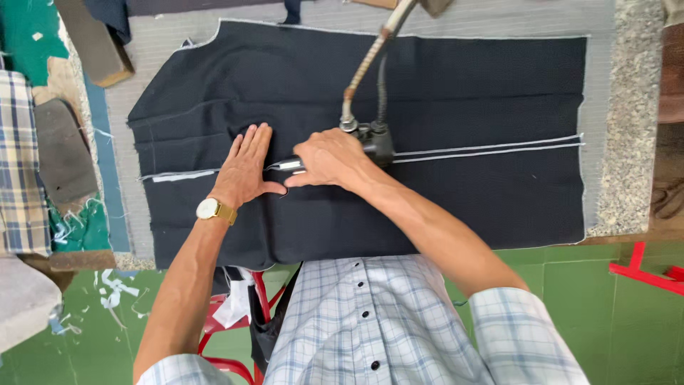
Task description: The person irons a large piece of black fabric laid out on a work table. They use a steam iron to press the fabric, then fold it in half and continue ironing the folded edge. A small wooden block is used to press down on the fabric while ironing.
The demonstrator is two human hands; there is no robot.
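Note:
A large piece of dark navy fabric (456,85) with white-stitched edges lies spread on a grey padded pressing table (499,21). A white seam line (491,148) runs across its middle. My left hand (244,167), with a gold wristwatch, lies flat with fingers together on the cloth just left of the seam. My right hand (329,160) grips the handle of a steam iron (370,139), whose metal tip points left along the seam toward my left hand. A braided hose (367,64) and a dark cable rise from the iron toward the top of the view.
A wooden block (92,43) lies at the table's top left. A dark pressing pad (63,150) and plaid cloth (20,164) sit to the left. Below are green floor tiles, a red metal frame (645,274), thread scraps and a red stool.

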